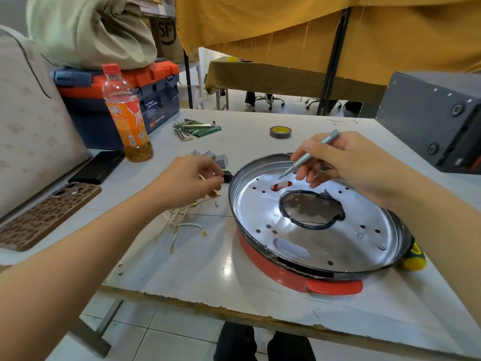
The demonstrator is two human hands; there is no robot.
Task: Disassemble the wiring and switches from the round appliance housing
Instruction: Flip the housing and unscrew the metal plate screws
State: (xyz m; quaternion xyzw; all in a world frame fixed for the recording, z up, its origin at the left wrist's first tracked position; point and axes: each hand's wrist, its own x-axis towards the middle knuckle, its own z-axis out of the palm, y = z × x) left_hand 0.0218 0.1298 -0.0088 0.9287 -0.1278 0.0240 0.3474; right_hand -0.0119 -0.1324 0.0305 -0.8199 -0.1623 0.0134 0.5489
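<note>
The round housing point(312, 246), a red shell with a shiny metal plate full of holes and a large black-rimmed opening, lies on the table at centre right. My right hand point(346, 162) holds a thin grey screwdriver point(307, 156) like a pen, tip down over the plate's far side. Left of the housing, my left hand point(190, 178) pinches a small black switch point(227, 176) with white wires attached. Loose white wires point(187, 229) with brass terminals trail on the table below that hand. Small grey switches point(213, 156) lie just beyond it.
An orange drink bottle point(127, 118) and a blue-orange toolbox point(117, 92) stand at the back left. Two phones point(49, 214) lie at the left edge. Hex keys point(192, 128), a tape roll point(280, 132), a grey box point(429, 118) and a yellow-handled tool point(413, 259) surround the housing.
</note>
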